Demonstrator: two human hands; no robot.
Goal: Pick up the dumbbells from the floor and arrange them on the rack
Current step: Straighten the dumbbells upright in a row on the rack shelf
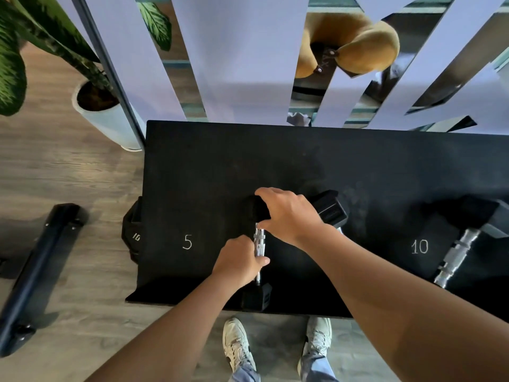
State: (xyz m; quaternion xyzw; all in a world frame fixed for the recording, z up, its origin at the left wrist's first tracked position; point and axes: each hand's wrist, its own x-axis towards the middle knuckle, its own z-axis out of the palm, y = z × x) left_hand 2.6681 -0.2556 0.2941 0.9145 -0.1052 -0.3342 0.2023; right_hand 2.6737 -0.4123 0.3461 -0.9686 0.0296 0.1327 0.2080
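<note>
A small black hex dumbbell with a chrome handle lies on the black rack top, just right of the chalked "5". My left hand is shut around its handle. My right hand grips its far head. Behind my right wrist sits a second small dumbbell, partly hidden. A larger dumbbell rests at the right, next to the chalked "10". Another black weight marked "10" sits on the floor at the rack's left edge, mostly hidden.
A potted plant in a white pot stands at the back left. A black bar-shaped frame piece lies on the wood floor to the left. My feet stand at the rack's front edge. A mirrored wall with white strips rises behind.
</note>
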